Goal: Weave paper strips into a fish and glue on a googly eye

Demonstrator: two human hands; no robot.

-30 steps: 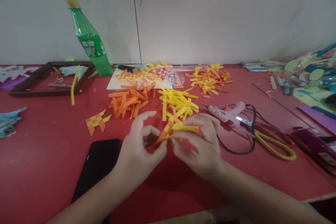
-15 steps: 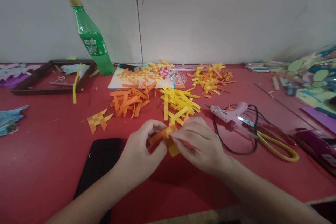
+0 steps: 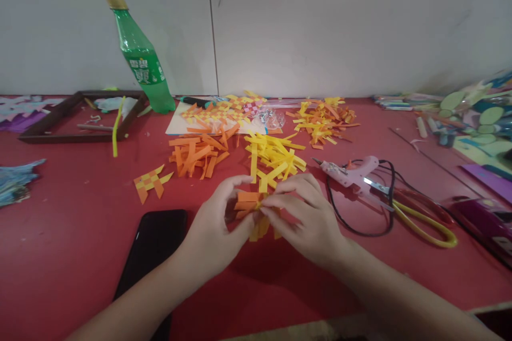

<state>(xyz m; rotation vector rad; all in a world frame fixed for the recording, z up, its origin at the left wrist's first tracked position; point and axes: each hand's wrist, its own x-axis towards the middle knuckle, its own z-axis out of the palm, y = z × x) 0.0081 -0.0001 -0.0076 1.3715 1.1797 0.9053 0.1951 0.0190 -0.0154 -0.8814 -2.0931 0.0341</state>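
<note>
Between my hands is a small weave of orange and yellow paper strips (image 3: 248,198), held up just above the red table. My left hand (image 3: 222,216) grips it from the left, thumb below and fingers curled behind. With thumb and forefinger, my right hand (image 3: 306,210) pinches its right side; the fingertips cover part of the weave. Right behind my hands lie a heap of yellow paper strips (image 3: 276,155) and a heap of orange paper strips (image 3: 196,154). A woven paper fish (image 3: 150,184) in both colours lies to the left.
A black phone (image 3: 154,245) lies by my left forearm. To the right are a pink glue gun (image 3: 354,177) with its cord and yellow-handled scissors (image 3: 424,226). Further back stand a green bottle (image 3: 140,58), a brown frame (image 3: 48,117) and more woven pieces (image 3: 216,113).
The paper weave has turned in my hands, and more orange strips now show side by side at its left. My right fingers have spread slightly. The other things lie as before.
</note>
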